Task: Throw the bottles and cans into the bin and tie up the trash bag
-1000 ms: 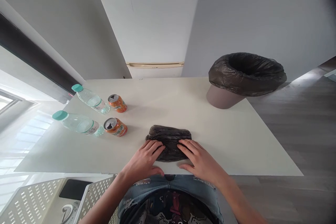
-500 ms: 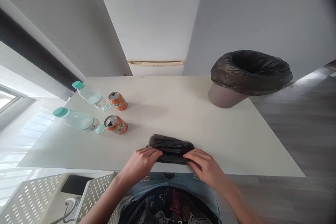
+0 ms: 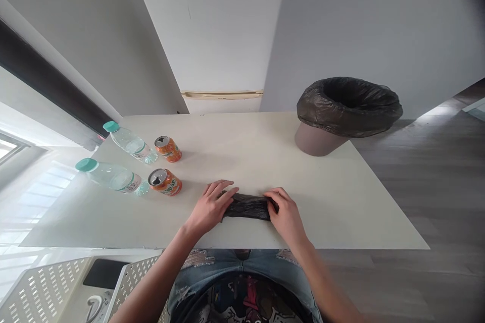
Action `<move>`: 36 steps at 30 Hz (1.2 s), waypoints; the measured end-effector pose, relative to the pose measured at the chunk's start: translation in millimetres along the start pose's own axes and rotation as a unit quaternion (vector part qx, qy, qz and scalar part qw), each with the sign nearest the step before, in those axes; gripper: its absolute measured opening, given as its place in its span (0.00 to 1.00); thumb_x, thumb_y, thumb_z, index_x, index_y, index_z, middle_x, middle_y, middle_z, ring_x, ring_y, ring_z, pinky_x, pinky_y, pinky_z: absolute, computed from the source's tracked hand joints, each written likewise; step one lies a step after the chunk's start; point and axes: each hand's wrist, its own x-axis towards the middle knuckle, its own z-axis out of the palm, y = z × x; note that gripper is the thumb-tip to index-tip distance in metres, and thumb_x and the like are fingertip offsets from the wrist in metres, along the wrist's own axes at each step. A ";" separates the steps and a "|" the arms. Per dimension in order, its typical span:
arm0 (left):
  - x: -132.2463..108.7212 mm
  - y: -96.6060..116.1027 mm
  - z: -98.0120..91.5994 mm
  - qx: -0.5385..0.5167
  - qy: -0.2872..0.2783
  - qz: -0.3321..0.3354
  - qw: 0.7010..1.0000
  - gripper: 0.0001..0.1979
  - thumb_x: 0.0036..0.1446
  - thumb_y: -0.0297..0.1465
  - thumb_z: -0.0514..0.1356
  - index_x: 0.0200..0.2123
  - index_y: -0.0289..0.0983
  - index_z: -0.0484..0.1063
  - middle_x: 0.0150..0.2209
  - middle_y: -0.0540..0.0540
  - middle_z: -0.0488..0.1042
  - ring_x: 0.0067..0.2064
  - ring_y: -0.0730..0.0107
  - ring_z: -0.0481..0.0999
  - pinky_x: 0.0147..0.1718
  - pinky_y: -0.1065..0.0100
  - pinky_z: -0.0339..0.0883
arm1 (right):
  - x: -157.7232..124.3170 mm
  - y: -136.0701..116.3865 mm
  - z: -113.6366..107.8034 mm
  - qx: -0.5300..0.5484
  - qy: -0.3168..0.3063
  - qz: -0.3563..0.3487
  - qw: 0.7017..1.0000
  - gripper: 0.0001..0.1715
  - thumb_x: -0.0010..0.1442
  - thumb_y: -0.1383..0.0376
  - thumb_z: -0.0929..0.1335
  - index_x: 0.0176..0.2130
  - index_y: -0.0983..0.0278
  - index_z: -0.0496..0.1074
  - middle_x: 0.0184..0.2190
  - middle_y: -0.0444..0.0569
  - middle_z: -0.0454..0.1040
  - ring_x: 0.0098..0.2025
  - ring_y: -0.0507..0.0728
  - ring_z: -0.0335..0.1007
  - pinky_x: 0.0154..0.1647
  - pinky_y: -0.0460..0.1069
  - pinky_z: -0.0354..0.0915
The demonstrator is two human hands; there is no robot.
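A black plastic bag, folded into a narrow strip, lies on the white table close to its front edge. At its left end is my left hand, fingers bent over the plastic with the thumb side hidden. My right hand grips the other end between thumb and fingers. Two orange drink cans, a nearer one and a farther one, stand to the left with their tops opened. Beside them are two clear bottles with teal caps, the near bottle and the far bottle.
A mauve bin lined with a black bag stands at the table's back right. White perforated baskets sit below the table at lower left, by a dark flat object and a white cable. A white fridge rises behind the table.
The black bag has become a narrower strip, its far part folded or rolled in. Both hands have moved forward on the table along with it. The view has shifted slightly.
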 end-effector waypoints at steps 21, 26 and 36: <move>-0.1 1.4 18.1 0.135 -0.129 0.069 0.980 0.20 0.73 0.44 0.56 0.57 0.35 0.70 0.50 0.38 0.75 0.50 0.50 0.73 0.50 0.54 0.64 | 12.8 -13.2 5.6 -0.295 -0.176 -0.234 0.910 0.14 0.73 0.62 0.65 0.54 0.65 0.72 0.48 0.58 0.73 0.50 0.67 0.67 0.55 0.63 0.63; -13.8 -11.1 10.8 0.145 -0.122 0.048 0.981 0.19 0.73 0.41 0.55 0.58 0.34 0.69 0.52 0.36 0.75 0.52 0.49 0.74 0.52 0.53 0.65 | 17.9 -0.8 -6.0 -0.285 -0.177 -0.235 0.912 0.14 0.74 0.57 0.67 0.51 0.64 0.71 0.48 0.57 0.73 0.49 0.66 0.66 0.54 0.63 0.62; -35.0 -20.4 4.1 0.170 -0.109 0.024 0.979 0.23 0.74 0.41 0.54 0.61 0.31 0.69 0.55 0.33 0.75 0.55 0.47 0.74 0.56 0.52 0.66 | 8.7 11.5 -16.6 -0.239 -0.176 -0.214 0.930 0.29 0.75 0.52 0.64 0.67 0.64 0.65 0.60 0.61 0.71 0.58 0.68 0.68 0.64 0.65 0.61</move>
